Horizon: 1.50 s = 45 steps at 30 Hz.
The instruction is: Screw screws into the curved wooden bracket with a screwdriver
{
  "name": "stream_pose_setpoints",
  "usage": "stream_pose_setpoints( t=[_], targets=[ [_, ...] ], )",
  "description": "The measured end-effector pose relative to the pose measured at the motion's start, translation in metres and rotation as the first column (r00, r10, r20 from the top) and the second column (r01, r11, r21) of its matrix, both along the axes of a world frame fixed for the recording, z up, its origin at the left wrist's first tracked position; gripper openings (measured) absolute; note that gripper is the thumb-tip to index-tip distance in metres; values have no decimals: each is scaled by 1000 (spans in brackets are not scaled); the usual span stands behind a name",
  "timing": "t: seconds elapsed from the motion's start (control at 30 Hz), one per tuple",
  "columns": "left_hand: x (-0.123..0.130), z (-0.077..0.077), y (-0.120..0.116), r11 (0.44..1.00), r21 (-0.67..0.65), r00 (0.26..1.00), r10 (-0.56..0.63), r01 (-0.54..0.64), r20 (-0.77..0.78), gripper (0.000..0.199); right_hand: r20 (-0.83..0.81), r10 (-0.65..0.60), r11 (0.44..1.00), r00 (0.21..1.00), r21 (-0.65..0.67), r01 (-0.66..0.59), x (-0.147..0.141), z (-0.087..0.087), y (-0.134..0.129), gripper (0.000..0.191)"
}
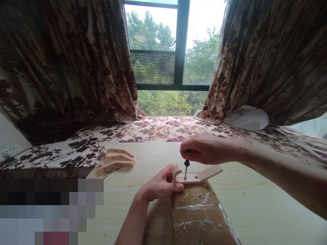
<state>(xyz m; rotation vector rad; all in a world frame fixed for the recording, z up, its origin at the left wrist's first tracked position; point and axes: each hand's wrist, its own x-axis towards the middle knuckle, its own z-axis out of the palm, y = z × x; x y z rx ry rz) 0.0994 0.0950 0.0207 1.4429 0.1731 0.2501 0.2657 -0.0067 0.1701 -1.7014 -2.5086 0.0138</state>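
A pale wooden hook (191, 178) with one upturned curled end and one slanting arm lies on the far end of a brown, plastic-wrapped block (196, 217). My left hand (162, 182) grips the curled end between thumb and fingers. Above it, my right hand (204, 148) is wrapped round the black handle of a screwdriver (186, 166). The screwdriver stands upright, its tip at a hole in the hook's flat part. A dark spot, a screw or hole, shows to the right of the tip.
Several similar wooden hooks (119, 158) lie at the left of the pale wooden table (255, 197), with small dark screws beside them. Behind are a flowered cloth (158, 128), curtains (102, 68), a window and a white plastic bag (246, 118). The lower left is pixelated.
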Motion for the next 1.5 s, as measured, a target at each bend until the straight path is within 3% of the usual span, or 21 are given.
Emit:
stream_pose_setpoints(
  t=[0.3,0.5,0.83,1.07,1.27,1.5],
  targets=[
    [0,-1,1,1000,15,1000,2,-2,-1,47,30,-106,994,994,34,105,-2,-3,-2,21],
    [0,0,1,1000,21,1000,5,-4,-9,47,37,24,999,999,33,-25,-2,0,-4,19],
    [0,0,0,1000,20,1000,2,-2,-3,46,61,-114,992,992,67,109,-5,-3,-2,22],
    [-1,0,0,1000,10,1000,3,-3,-4,46,46,-49,999,998,25,48,-4,1,-6,15],
    [0,-2,2,1000,13,1000,-2,2,-2,47,27,-146,987,989,65,144,-1,-7,-2,19],
    [0,1,0,1000,18,1000,2,-1,-7,46,38,-88,996,995,1,88,0,4,-5,14]
  ],
)
